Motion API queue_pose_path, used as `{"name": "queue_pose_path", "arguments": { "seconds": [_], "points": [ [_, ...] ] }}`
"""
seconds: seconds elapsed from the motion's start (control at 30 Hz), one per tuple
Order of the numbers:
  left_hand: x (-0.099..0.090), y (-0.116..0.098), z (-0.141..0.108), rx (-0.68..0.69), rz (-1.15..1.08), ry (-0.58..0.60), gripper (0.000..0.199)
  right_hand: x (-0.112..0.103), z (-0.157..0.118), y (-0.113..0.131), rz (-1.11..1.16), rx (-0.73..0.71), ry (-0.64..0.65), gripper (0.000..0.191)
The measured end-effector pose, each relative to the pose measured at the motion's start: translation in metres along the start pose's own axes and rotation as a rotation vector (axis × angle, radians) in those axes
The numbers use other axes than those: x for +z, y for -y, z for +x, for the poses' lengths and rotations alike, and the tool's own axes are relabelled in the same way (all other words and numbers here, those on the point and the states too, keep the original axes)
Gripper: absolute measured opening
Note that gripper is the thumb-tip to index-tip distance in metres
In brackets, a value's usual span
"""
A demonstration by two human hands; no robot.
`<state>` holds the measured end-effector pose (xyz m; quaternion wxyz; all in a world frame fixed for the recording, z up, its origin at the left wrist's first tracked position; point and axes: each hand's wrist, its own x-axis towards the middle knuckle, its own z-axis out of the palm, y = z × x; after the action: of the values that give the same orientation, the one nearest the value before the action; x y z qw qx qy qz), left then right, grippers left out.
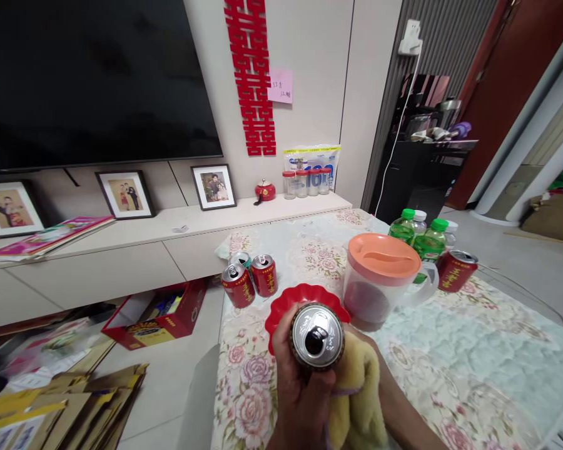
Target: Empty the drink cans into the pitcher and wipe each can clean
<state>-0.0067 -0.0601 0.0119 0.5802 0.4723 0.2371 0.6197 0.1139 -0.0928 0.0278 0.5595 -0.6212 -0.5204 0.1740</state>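
Observation:
An opened can [317,337] with a silver top is held up in front of me, its drinking hole facing the camera. My left hand [293,381] is wrapped round its left side and lower edge. A yellow cloth [359,394] hangs against the can's right side, and my right hand [373,350] is behind it, its fingers mostly hidden by cloth and can. Beneath the can lies a red scalloped dish [281,306]. Right of the dish stands a clear pitcher [370,300] with an orange lid.
Three cans [265,278] stand at the flowered tablecloth's [248,375] left edge. Green-capped bottles [430,240] and a red can [456,272] are behind the pitcher. Framed photos [213,187] and glass jars [301,184] line the cabinet. An open red box [154,325] sits on the floor.

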Motion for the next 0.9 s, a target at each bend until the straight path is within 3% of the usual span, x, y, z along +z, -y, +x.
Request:
{"name": "queue_pose_path", "arguments": {
  "seconds": [0.07, 0.2, 0.3, 0.53, 0.77, 0.9],
  "points": [
    [0.005, -0.005, 0.000, -0.040, 0.001, -0.056, 0.077, 0.000, -0.002, 0.002, 0.027, 0.025, 0.062, 0.056],
    [0.009, -0.011, 0.005, -0.081, -0.008, -0.115, 0.080, 0.003, -0.009, 0.008, -0.001, -0.007, 0.033, 0.038],
    [0.005, -0.007, 0.011, -0.070, 0.007, -0.094, 0.079, 0.003, -0.012, 0.014, -0.135, -0.173, -0.041, 0.030],
    [0.003, -0.003, 0.005, -0.182, -0.036, 0.071, 0.090, -0.013, -0.018, 0.021, -0.371, -0.506, -0.082, 0.053],
    [0.003, -0.022, -0.007, -0.243, 0.081, 0.065, 0.078, -0.018, -0.015, 0.014, -0.432, -0.574, -0.153, 0.056],
    [-0.002, -0.013, -0.004, -0.187, 0.081, 0.125, 0.077, -0.017, -0.009, 0.016, -0.230, -0.445, -0.128, 0.046]
  ]
}}
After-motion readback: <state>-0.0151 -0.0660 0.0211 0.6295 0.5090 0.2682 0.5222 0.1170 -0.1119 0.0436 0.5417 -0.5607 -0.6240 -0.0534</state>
